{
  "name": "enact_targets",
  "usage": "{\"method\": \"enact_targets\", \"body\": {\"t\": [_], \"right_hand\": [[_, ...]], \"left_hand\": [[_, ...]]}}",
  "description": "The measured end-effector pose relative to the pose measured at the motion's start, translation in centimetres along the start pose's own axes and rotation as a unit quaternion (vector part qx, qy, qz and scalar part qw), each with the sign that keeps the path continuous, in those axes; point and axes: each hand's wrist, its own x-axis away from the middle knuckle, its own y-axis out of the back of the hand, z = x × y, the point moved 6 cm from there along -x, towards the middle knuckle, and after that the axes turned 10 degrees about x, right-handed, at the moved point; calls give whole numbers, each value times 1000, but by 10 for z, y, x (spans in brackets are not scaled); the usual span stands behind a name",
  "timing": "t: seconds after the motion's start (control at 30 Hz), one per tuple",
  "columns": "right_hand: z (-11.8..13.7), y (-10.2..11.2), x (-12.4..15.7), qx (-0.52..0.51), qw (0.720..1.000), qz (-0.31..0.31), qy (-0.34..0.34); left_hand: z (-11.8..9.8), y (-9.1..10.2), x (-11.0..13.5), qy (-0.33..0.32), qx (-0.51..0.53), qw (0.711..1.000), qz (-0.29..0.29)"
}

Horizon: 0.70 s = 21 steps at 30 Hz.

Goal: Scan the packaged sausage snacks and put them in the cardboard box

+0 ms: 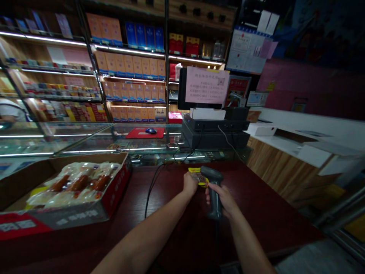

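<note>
My left hand [190,184] is closed on the left end of a small snack packet [196,174] with yellow edges and a brown middle. Wrapped round the grip of a dark grey handheld barcode scanner [216,201] is my right hand [225,198]. The scanner's head is tilted toward the packet and covers part of its right side. Both hands are above the dark red-brown counter top [171,232], close together. Whether the right fingertips also touch the packet I cannot tell.
An open carton [116,190] of wrapped sausages stands at left. A black cable [148,194] crosses the counter. Behind are a glass display case [94,142], a red mat [131,133] with a mouse [151,131], and a monitor [182,91] above dark boxes [199,139].
</note>
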Motion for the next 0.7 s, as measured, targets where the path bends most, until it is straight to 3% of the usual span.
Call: {"method": "enact_targets", "body": {"t": [0.23,0.37,0.47,0.6,0.7], "right_hand": [[-9,0,-1,11,1000,-13,-13],[-12,-14,2,-2,1000,6,-16],[-17,-42,2,-2,999,39,-31],[-23,-99,5,2,993,107,-50],[-26,-143,10,25,984,171,-53]], "left_hand": [[-13,38,-2,-40,66,995,-67],[-34,70,-1,-62,41,996,-42],[-73,109,2,-118,17,993,-22],[-148,188,15,-213,-21,974,-71],[-201,251,34,-243,-209,936,-146]]}}
